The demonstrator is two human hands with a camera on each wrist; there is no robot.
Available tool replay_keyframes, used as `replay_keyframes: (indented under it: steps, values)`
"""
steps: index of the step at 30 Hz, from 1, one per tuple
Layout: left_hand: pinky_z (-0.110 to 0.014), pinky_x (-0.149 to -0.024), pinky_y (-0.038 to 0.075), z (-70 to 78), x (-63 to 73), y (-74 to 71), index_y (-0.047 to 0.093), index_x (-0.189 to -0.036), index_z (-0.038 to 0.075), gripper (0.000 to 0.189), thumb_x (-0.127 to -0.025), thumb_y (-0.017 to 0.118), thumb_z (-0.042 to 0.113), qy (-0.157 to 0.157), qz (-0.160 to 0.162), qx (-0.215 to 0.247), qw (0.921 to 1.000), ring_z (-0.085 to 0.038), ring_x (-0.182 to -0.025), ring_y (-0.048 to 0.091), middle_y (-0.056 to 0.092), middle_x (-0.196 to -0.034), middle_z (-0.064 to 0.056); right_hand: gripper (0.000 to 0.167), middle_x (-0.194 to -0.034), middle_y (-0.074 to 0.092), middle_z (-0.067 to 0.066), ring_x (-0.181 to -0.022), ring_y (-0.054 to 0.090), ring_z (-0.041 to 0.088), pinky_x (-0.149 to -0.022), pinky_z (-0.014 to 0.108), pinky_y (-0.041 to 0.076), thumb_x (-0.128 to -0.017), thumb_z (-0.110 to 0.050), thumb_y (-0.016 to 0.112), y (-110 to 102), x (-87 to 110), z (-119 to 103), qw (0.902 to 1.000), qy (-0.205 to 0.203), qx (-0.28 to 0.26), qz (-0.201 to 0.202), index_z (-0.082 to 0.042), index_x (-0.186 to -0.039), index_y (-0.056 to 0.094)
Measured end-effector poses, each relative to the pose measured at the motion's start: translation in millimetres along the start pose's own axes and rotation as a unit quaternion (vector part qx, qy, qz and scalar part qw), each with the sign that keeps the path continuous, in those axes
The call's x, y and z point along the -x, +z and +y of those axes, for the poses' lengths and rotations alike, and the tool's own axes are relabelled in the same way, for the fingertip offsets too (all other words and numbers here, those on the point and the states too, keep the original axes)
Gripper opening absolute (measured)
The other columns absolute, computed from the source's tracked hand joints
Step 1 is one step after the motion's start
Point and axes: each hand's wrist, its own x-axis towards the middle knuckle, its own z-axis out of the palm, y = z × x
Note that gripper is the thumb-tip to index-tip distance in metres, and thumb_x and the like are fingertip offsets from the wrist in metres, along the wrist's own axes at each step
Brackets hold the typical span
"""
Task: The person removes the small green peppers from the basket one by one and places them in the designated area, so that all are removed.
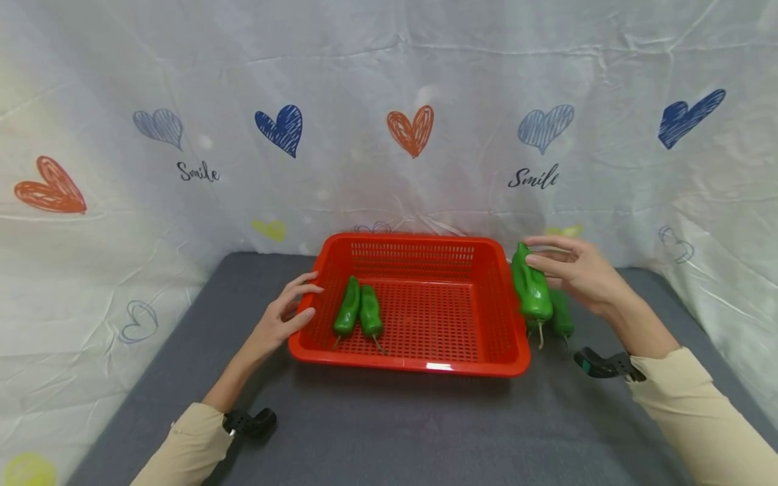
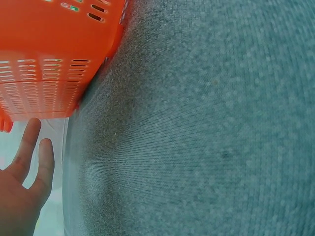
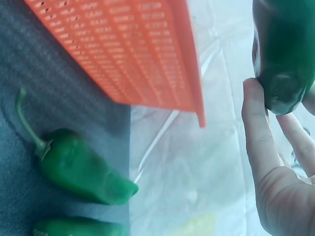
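Note:
My right hand [image 1: 568,270] pinches a green pepper [image 1: 533,290] by its tapered end, its stem hanging downward, beside the right rim of a red plastic basket [image 1: 413,364]. In the right wrist view the held pepper [image 3: 285,54] is raised above the table, level with the basket's upper side. My left hand [image 1: 282,314] rests at the basket's left rim, fingers loosely extended and thumb over the edge. Two green peppers, one longer [image 1: 348,307] and one shorter [image 1: 370,312], lie side by side in the basket's left part, stems toward me.
On the grey tablecloth [image 1: 389,432] right of the basket lie more green peppers, one under my right hand [image 1: 562,317] and one nearer the basket [image 3: 81,167]. A white cloth [image 1: 352,182] printed with hearts hangs behind the table.

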Motion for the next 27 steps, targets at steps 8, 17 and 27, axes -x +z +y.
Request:
replay_keyframes:
  steps: [8, 17, 27]
  values:
    - [-0.029, -0.097, 0.043, 1.2, -2.2, 0.0, 0.055, -0.137, 0.000, 0.038, -0.099, 0.057, -0.003, 0.006, 0.000, 0.006, 1.0000, -0.022, -0.135, 0.041, 0.029, -0.161, -0.010, 0.033, -0.114, 0.072, 0.003, -0.096, 0.070, 0.018, -0.082, 0.032, 0.056, -0.098, -0.005, 0.068, -18.3, 4.1, 16.5, 0.9960, -0.014, -0.087, 0.014, -0.005, -0.131, 0.065]
    - [-0.029, -0.095, 0.045, -0.9, -2.1, -0.5, 0.055, -0.138, 0.000, 0.038, -0.100, 0.056, -0.004, 0.004, -0.002, 0.015, 0.9999, -0.022, -0.132, 0.043, 0.028, -0.161, -0.011, 0.034, -0.112, 0.071, -0.005, -0.098, 0.068, 0.012, -0.079, 0.027, 0.055, -0.097, -0.010, 0.071, -39.6, 10.3, 36.6, 0.9963, 0.011, -0.062, 0.059, -0.009, -0.131, 0.067]
    - [-0.030, -0.094, 0.046, 0.0, -1.0, 0.6, 0.055, -0.137, 0.000, 0.039, -0.099, 0.056, -0.004, 0.002, -0.001, 0.012, 0.9999, -0.023, -0.131, 0.045, 0.029, -0.161, -0.010, 0.045, -0.111, 0.069, -0.015, -0.098, 0.066, 0.004, -0.077, 0.024, 0.055, -0.096, -0.020, 0.073, -74.8, 14.6, 65.5, 0.9945, 0.052, -0.015, 0.090, -0.012, -0.139, 0.061]
